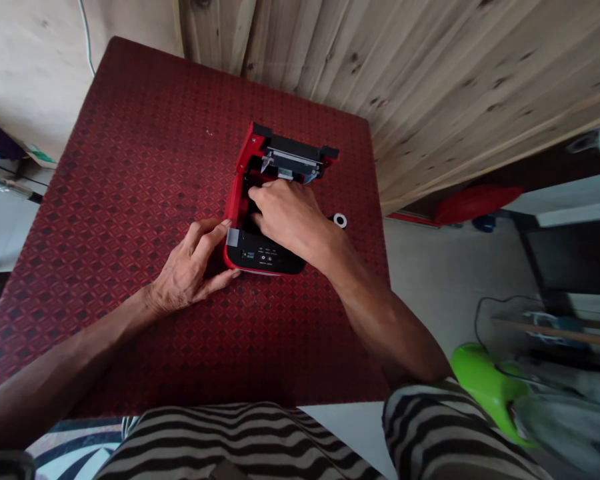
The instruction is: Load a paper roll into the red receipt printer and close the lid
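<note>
A red and black label printer [263, 255] sits on the table with its hinged lid [293, 152] raised at the back. My left hand [193, 263] grips the near left corner, thumb low at the front edge and fingers along the left side. My right hand [297, 217] reaches down into the open compartment, its fingers curled. The fingertips go out of sight inside, so whatever they may hold is hidden. To the right of the printer, just past my right wrist, lies a small white ring [340, 221] with a dark centre, perhaps a roll core.
The table [145, 153] has a red patterned cover and stands against a wooden plank wall [405, 73]. A white cable [87, 40] hangs at the back left. On the floor to the right is a bright green object [485, 387].
</note>
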A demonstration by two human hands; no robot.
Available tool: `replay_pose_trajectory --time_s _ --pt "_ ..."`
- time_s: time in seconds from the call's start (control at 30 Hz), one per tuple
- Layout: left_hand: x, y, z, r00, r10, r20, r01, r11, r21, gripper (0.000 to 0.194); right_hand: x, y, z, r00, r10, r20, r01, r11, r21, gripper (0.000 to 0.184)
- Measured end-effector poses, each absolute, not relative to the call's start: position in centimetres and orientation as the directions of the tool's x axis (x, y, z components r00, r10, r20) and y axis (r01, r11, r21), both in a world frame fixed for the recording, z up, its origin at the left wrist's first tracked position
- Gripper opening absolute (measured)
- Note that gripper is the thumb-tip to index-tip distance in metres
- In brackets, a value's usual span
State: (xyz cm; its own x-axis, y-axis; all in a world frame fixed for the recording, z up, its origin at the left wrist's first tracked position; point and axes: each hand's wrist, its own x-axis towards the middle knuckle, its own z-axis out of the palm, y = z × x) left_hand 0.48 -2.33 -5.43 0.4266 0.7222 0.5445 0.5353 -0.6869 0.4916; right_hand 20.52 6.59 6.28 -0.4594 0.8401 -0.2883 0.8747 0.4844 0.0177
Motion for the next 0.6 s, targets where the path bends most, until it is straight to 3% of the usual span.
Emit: replay_pose_trajectory --time_s 0.23,0.6 --pt "0.4 -2.3 -5.4 0.436 0.717 0.543 0.535 -0.692 0.484 0.081 20.2 6.3 6.3 -0.452 0.853 -0.261 0.882 0.472 0.013 0.035" --pt "0.4 -2.2 -5.4 0.425 0.716 0.553 0.520 -0.693 0.498 0.082 20.3 6.3 7.7 -0.408 0.851 -0.330 0.902 0.431 -0.004 0.030"
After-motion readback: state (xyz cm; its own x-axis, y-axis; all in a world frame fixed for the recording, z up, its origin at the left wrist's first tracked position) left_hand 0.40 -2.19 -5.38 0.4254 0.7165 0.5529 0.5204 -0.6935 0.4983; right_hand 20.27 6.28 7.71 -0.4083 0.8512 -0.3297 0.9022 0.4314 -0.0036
